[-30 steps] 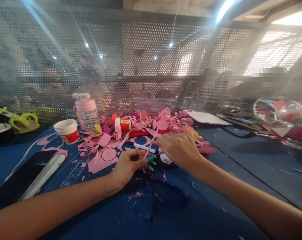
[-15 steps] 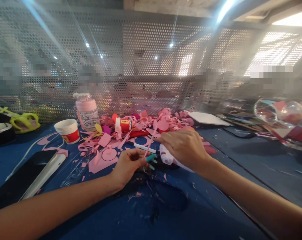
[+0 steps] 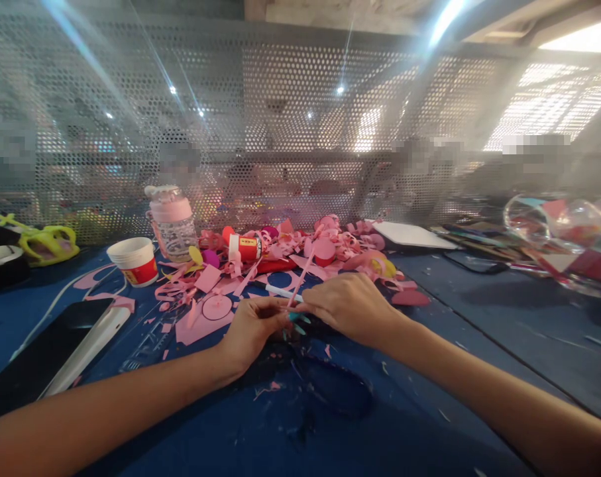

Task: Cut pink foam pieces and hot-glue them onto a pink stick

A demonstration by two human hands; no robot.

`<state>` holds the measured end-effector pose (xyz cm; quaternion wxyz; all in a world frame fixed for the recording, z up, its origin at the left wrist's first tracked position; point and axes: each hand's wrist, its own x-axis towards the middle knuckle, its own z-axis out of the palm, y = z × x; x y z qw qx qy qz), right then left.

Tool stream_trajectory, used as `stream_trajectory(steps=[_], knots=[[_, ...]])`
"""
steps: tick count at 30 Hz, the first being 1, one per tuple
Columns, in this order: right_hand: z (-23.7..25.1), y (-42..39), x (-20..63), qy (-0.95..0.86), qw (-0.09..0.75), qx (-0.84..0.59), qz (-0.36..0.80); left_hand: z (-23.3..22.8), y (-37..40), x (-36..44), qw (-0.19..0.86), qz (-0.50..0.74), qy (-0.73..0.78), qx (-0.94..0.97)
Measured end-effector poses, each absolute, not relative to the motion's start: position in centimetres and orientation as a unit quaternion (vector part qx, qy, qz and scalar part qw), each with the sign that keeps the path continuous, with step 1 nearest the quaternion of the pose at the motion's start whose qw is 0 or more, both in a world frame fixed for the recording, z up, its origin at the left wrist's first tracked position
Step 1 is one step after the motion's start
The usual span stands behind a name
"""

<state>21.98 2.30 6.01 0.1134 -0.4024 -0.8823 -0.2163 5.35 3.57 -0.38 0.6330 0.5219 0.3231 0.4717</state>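
My left hand (image 3: 250, 332) is closed in a pinch on the lower end of a thin pink stick (image 3: 303, 277), which slants up to the right. Teal leaf-like pieces (image 3: 298, 319) jut out below the stick, right at the fingertips. Beside them my right hand (image 3: 352, 306) is closed too, its thumb and forefinger pressed together against the base of the stick. What those fingers pinch is hidden. A white marker (image 3: 280, 291) lies just behind both hands. Pink paper with a drawn circle (image 3: 217, 307) lies left of my left hand.
Pink paper scraps (image 3: 325, 248) pile up at the back, with a tipped red cup (image 3: 250, 248) among them. Left stand white-and-red cups (image 3: 134, 262), a pink-lidded bottle (image 3: 173, 222) and a dark phone-like slab (image 3: 39, 348). A clear plastic bottle (image 3: 591, 262) is at right.
My right hand has come down and left, from above the pink stick to its base beside my left fingers. My left hand has stayed nearly in place.
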Motion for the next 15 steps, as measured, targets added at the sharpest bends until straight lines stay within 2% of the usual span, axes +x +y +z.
stream_trajectory(steps=[2,6,9,15], knots=[[6.4,2.3,22.1,-0.868,0.158,-0.410,-0.230,-0.4,3.5,5.4,0.638,0.470,0.324,0.517],[6.9,2.4,22.6,-0.787,0.228,-0.460,-0.342,-0.3,3.4,5.5,0.644,0.461,0.337,0.510],[6.7,2.5,22.6,-0.776,0.201,-0.470,-0.370,-0.3,3.4,5.4,0.648,0.459,0.322,0.516],[5.7,2.7,22.2,-0.824,0.142,-0.437,-0.333,-0.4,3.6,5.1,0.646,0.464,0.312,0.521]])
